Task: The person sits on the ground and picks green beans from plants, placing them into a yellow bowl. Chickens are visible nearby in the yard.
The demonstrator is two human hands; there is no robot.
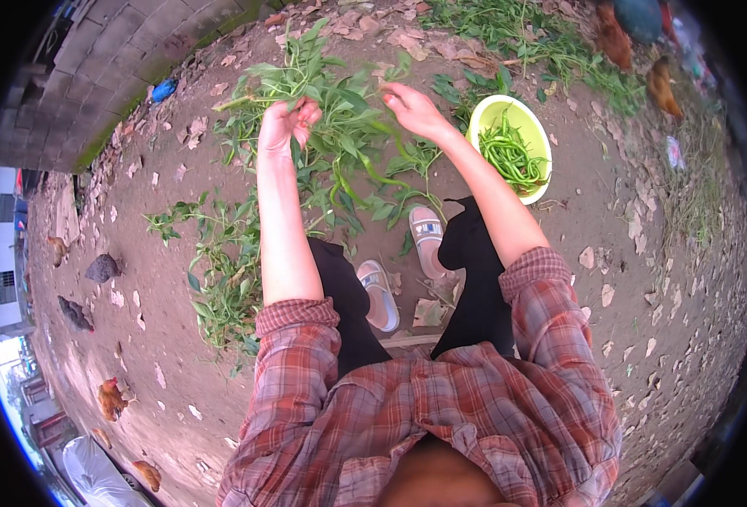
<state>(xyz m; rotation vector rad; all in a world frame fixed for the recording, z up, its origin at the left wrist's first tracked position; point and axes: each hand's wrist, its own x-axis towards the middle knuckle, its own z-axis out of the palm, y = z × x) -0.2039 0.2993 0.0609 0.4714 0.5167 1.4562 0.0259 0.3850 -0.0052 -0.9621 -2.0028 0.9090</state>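
Note:
My left hand (289,123) is closed around the stems of a leafy pepper plant (342,117), held up before me. Long green chili peppers (373,172) hang from it among the leaves. To the right of the foliage is my right hand (411,109), its fingers bent near the leaf tips; whether they pinch anything cannot be told. A yellow-green plastic bowl (544,142) stands tilted in view beyond my right forearm, partly filled with picked green chili peppers (506,152).
Cut pepper plants lie on the dirt at left (228,272) and at the upper right (538,44). Chickens (112,399) are about on both sides. A block wall (104,70) rises at the upper left. My sandalled feet (427,234) are below the held plant.

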